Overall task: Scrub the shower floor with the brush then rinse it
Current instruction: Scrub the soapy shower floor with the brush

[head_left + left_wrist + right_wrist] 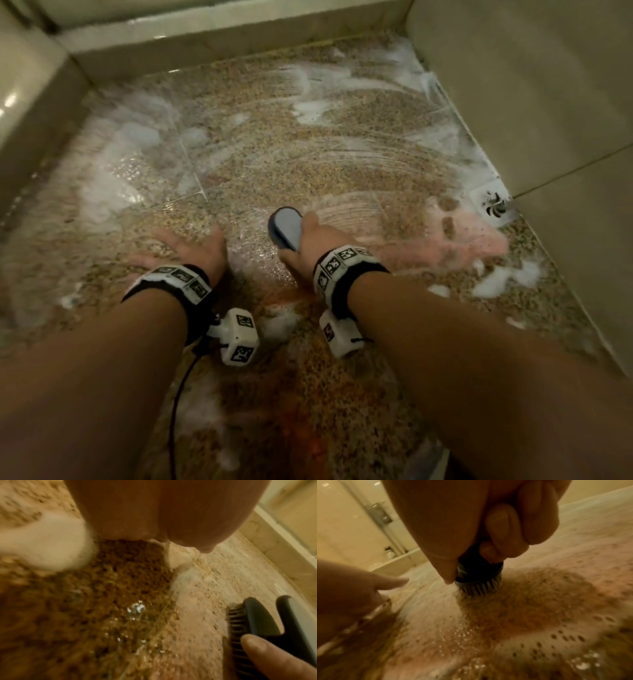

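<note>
The speckled brown shower floor [260, 161] is wet and smeared with white foam [113, 161]. My right hand [310, 240] grips the grey-topped scrub brush [287, 226] by its dark handle, bristles down on the floor. In the right wrist view the fingers curl round the dark brush [479, 580] and its bristles press the wet floor [530, 615]. My left hand [185, 248] lies flat with spread fingers on the floor, left of the brush. The left wrist view shows the palm [163, 513] on the floor and the brush [254, 619] at the lower right.
A square white floor drain [495, 204] sits at the right wall's foot. Beige tiled walls [534, 102] close in the right side, a raised tile curb [205, 41] runs along the far side, and a glossy ledge [27, 102] stands at the left. A cable [178, 394] hangs below my left wrist.
</note>
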Tool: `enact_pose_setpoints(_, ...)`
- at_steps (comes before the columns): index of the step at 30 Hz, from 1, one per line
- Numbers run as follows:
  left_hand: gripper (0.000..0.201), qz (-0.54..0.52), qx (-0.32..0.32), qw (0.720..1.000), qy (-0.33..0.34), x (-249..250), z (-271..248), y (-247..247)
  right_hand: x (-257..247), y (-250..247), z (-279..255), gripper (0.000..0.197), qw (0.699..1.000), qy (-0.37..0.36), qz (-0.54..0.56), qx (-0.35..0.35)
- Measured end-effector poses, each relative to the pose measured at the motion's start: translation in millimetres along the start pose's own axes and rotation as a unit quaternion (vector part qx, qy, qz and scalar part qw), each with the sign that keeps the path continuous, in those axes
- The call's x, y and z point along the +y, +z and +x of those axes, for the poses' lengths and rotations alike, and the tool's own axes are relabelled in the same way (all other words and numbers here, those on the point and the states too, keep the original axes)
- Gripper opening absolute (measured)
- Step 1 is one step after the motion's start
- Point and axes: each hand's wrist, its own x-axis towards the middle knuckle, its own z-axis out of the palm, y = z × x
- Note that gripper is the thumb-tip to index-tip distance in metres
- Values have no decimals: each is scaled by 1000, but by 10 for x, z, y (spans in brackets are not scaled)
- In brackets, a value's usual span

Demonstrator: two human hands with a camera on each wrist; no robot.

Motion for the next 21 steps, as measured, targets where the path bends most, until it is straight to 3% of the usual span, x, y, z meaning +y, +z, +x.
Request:
enact_pose_setpoints(2,104,28,-33,999,29,-87,-102,-98,73,-32,27,82,1000,14,13,11)
enact_pose_setpoints(5,96,45,-53,995,69,-300,-36,-246,500,-243,200,90,993,94,43,52)
enact_pose_setpoints(8,96,18,-31,996,81,-518,-34,-356,753,-434,268,86,982,169,56,66)
enact_pose_setpoints(10,96,3,-13,998,69,-685,-19,-451,689,-480,294,78,981,174,45,70)
enact_pose_setpoints(12,103,-1,-10,999,35,-850,53,-543,498,-469,351,78,984,159,29,73)
enact_pose_setpoints(14,111,-19,-11,1000,-3,-984,85,-633,190,-420,410,91,989,131,9,71)
enact_pose_setpoints(18,124,-34,-23,996,-81,-1173,20,-756,-668,-241,453,87,997,-28,-50,50)
enact_pose_setpoints(21,142,15,-34,995,-96,-1295,56,-683,-1304,-35,493,88,987,-140,-77,20)
